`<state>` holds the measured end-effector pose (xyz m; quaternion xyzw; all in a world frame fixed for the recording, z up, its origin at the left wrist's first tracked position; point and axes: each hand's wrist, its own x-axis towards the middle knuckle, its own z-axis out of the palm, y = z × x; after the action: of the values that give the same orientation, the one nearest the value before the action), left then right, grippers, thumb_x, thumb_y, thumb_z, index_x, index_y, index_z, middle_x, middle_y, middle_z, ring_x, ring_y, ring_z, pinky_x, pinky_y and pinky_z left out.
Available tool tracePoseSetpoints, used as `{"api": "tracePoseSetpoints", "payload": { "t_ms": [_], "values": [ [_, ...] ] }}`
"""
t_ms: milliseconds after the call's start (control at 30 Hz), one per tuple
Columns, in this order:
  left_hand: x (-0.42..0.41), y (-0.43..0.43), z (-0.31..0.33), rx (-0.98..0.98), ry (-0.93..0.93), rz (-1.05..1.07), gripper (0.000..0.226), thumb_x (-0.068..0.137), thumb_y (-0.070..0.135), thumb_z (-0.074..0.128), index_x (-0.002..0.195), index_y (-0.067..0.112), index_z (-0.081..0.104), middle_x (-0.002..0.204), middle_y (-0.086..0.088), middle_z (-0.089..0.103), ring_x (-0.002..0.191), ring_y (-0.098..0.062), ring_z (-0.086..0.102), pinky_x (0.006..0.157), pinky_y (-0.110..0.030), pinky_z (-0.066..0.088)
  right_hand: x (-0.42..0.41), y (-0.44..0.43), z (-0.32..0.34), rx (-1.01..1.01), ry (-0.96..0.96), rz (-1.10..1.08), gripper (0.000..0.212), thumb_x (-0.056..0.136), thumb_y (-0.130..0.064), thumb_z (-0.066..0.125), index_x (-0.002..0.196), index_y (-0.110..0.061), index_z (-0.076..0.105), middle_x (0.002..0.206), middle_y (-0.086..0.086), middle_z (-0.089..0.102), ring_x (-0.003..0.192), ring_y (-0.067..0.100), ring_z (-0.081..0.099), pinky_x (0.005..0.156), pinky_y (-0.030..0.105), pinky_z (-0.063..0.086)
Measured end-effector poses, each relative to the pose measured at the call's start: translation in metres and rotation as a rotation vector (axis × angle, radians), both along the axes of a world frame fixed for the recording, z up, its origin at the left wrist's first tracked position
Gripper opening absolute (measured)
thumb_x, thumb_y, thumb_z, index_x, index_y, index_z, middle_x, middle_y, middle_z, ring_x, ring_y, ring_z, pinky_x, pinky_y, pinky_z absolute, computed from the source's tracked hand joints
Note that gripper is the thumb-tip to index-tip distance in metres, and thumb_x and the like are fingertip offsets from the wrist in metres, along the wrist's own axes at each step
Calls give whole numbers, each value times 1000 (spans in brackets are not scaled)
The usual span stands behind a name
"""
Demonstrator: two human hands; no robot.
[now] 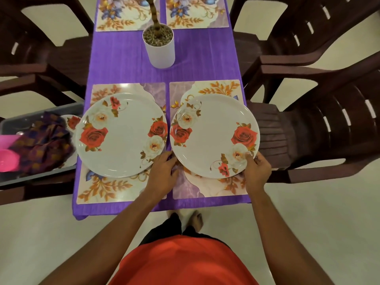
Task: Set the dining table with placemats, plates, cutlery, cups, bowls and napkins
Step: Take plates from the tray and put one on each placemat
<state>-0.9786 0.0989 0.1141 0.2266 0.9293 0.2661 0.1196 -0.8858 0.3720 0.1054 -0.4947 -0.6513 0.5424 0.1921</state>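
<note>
**Right grip and left grip clamped on the right plate**

My right grip pinches the plate's near-right rim, thumb on top beside the white rose. My left grip bends at the near-left rim with its fingertips seemingly tucked under, in the gap next to the left plate, which already lies on its own placemat.

From here the held plate lies straight ahead of both grips, over the right placemat, whose long axis runs away from me. The plate's right edge overhangs the mat and the surface, toward the chair. I cannot tell whether the plate rests on the mat or sits just above it.

I judge the next move to be a small shift leftward, then letting go. The right grip is on the overhanging side, so it should do the pushing. Napkins and pink cups wait in the grey tray on my left.
</note>
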Motion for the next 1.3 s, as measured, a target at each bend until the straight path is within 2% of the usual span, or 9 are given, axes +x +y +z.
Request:
{"api": "tracePoseSetpoints", "payload": {
  "t_ms": [200,400,600,800,900,1033,1133,1200,1300],
  "values": [
    [1,1,-1,19,-11,17,47,87,12,69,133,17,62,133,-1,57,119,-22,51,101,-34,44,1,-5,-6,149,-71,0,25,96,-32,66,110,-11,71,99,0,74,92,13,71,73,27,58],
    [0,1,-6,1,-12,25,44,90,19,69,133,18,61,132,0,57,119,-21,51,102,-37,47,-3,-6,1,131,-81,-18,25,96,-31,68,113,-14,71,101,-3,74,90,9,69,67,18,51],
    [0,1,-10,-8,9,29,39,89,17,69,128,15,64,130,-2,58,118,-21,53,100,-31,44,-6,-7,4,128,-84,-41,23,95,-31,68,112,-15,72,97,-9,71,89,7,68,76,27,57],
    [1,0,-11,1,28,31,38,89,17,69,127,14,65,129,-3,59,118,-22,53,100,-29,42,-4,-7,10,136,-132,-17,29,96,-32,67,117,-12,68,110,0,73,94,9,66,68,14,47],
    [1,-1,-12,7,38,14,38,90,19,68,128,14,64,129,-3,59,118,-21,53,100,-32,45,1,-7,8,108,-174,-44,30,96,-35,66,116,-14,68,110,1,72,96,12,67,70,18,51],
    [4,-7,-6,75,25,37,31,94,22,63,124,16,67,121,0,63,109,-15,57,94,-26,48,19,-24,17,3,-208,-105,25,95,-35,66,108,-14,69,98,-2,70,90,15,67,80,34,58],
    [12,-28,4,144,32,73,27,94,21,63,121,16,69,115,0,67,102,-16,60,87,-24,48,34,-62,27,-89,-214,-90,24,98,-34,63,90,-11,66,76,-4,67,69,10,63,69,30,55],
    [17,-53,11,226,44,104,23,93,16,64,114,13,71,110,-1,70,98,-16,63,84,-28,53,36,-98,33,-181,-185,-30,23,99,-27,62,86,-8,65,66,2,66,59,16,62,62,33,54],
    [11,-109,18,281,63,194,19,91,16,63,107,13,74,102,1,72,87,-8,63,74,-27,56,17,-169,44,-215,-147,184,18,98,-15,60,81,-14,65,64,6,68,56,19,64,59,35,57]
  ]
}}
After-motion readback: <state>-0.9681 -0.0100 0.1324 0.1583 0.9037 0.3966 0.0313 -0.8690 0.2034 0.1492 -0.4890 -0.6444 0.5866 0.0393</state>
